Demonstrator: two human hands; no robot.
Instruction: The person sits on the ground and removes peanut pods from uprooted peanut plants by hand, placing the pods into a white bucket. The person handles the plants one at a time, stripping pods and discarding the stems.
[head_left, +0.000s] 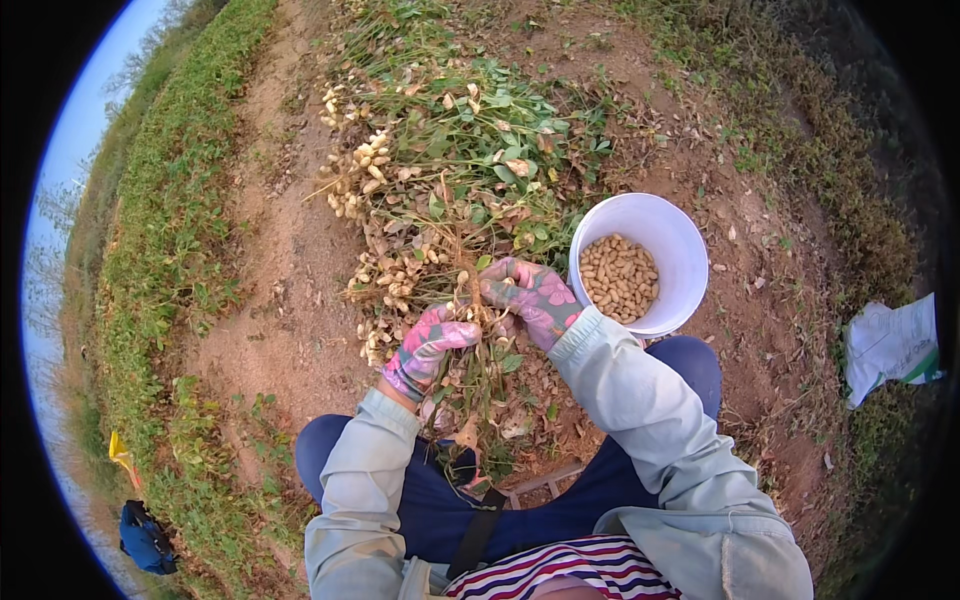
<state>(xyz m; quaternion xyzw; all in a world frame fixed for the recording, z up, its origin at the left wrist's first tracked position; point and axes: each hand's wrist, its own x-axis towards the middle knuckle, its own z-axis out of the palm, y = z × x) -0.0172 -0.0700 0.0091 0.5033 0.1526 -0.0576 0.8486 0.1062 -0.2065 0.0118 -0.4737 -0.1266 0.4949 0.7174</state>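
My left hand (433, 350), in a pink and grey flowered glove, grips an uprooted peanut plant (472, 289) by its stems just below the root. The root end points away from me, and the leafy stems hang down between my knees. On the other side of the root, my right hand (534, 296), gloved the same way, has its fingers curled around peanut pods (504, 291). Its fingertips are partly hidden among the roots. Close by on the right stands a white plastic bucket (686, 262), partly filled with picked peanuts (619, 279).
A heap of pulled peanut plants (480, 142) lies ahead, with pod clusters (352, 180) along its left side. A white sack (892, 346) bearing writing lies at far right. Green crop rows (172, 225) run along the left, near a blue bag (147, 538).
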